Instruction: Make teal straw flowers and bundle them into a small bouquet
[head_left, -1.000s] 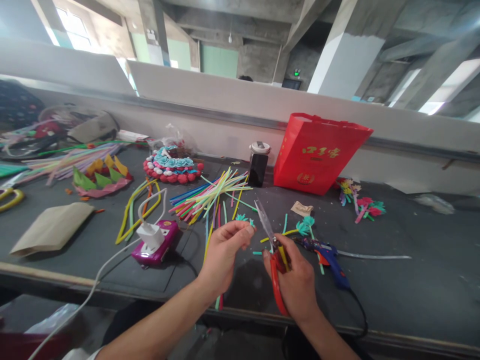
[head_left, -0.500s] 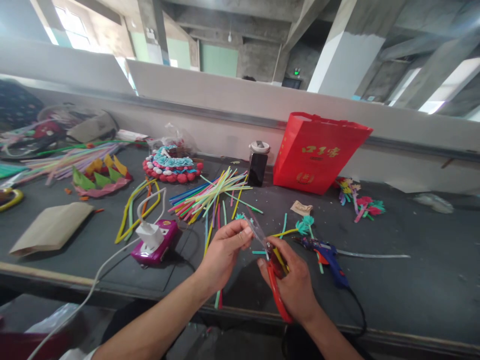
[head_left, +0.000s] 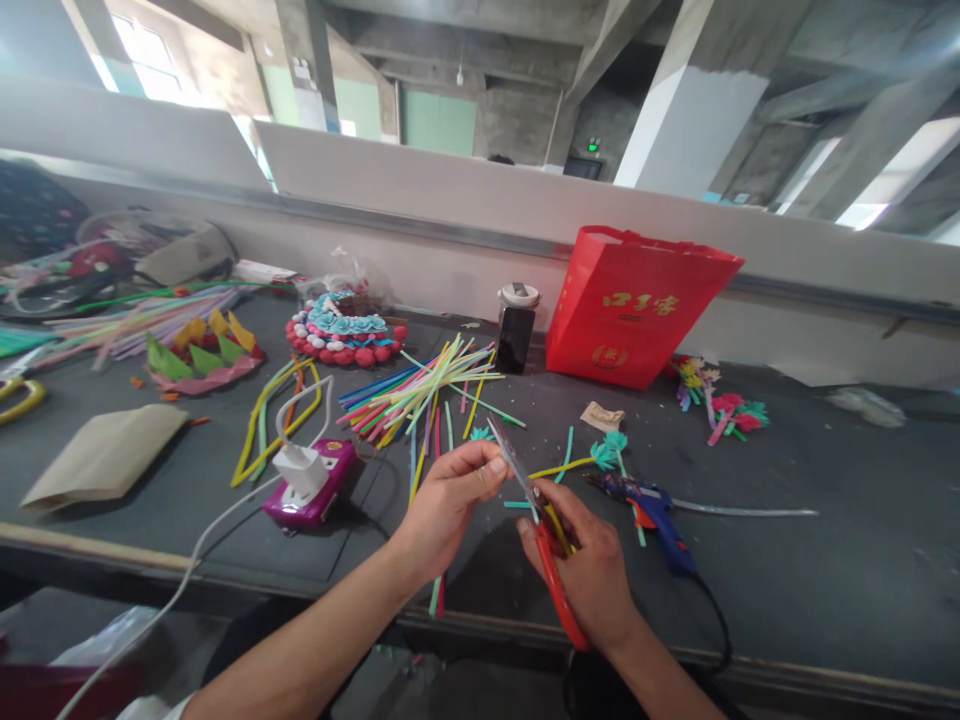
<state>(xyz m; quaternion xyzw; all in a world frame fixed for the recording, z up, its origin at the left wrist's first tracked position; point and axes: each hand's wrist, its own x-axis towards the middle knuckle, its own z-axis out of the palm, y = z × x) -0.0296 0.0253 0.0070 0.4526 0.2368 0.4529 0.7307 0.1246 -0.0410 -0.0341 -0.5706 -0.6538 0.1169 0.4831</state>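
Observation:
My right hand (head_left: 581,550) is wrapped round red-handled scissors (head_left: 559,590), whose blades point up and left. A strip of yellow also shows by that hand's fingers. My left hand (head_left: 457,490) is closed in a pinch just left of the blades. A fringed teal straw piece (head_left: 481,433) shows at its fingertips; the rest of the piece is hidden. Right of the blades, a teal straw flower (head_left: 604,455) with a yellow stem lies on the table. A blue glue gun (head_left: 656,515) rests beside my right hand.
Loose colored straws (head_left: 427,390) lie piled beyond my left hand. Nearby are a purple power socket (head_left: 311,485) with a white plug, a brown paper packet (head_left: 105,455), a dark cup (head_left: 516,335) and a red bag (head_left: 637,305). Finished-looking straw flowers (head_left: 731,410) lie at right.
The scissor blades, blurred and spread before, now look closer together. The scissors have shifted slightly, while both hands stay nearly in place.

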